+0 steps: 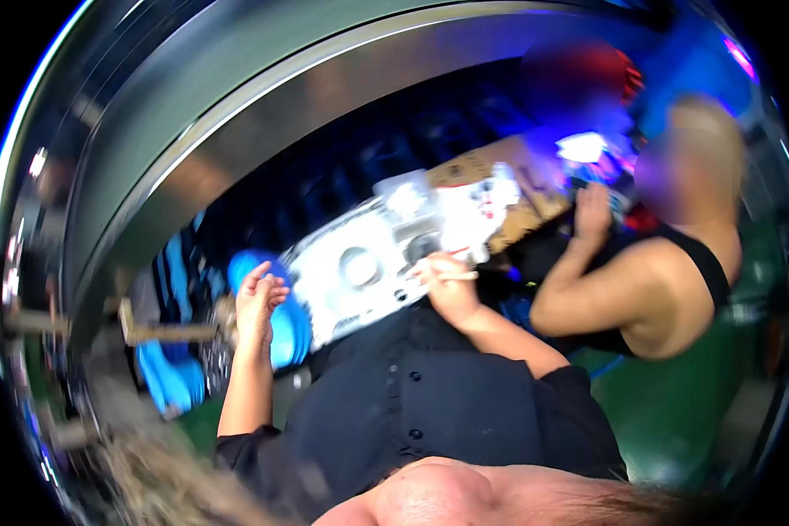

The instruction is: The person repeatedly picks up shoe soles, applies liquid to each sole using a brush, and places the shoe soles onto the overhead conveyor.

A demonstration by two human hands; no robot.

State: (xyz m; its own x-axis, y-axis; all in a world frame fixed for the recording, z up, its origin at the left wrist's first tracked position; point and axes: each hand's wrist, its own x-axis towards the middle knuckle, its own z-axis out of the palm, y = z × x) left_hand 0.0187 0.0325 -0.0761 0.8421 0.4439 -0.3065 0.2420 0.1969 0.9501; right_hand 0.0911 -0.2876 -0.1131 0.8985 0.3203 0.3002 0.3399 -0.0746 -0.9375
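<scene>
My left hand is raised beside a stack of blue rounded pieces, its fingers curled and apart with nothing seen between them. At the right end of a white work surface, my right hand is closed on a thin pale stick-like tool. A round grey-white ring shape lies on the white surface between my hands. Beyond my right hand stands a clear or white container, with a small dark round thing near my fingertips. Motion blur hides fine detail.
A co-worker sits close on my right, one hand near a bright lamp. Brown cardboard lies beyond the white items. A curved metal machine edge arches across the far side. More blue pieces hang at the left.
</scene>
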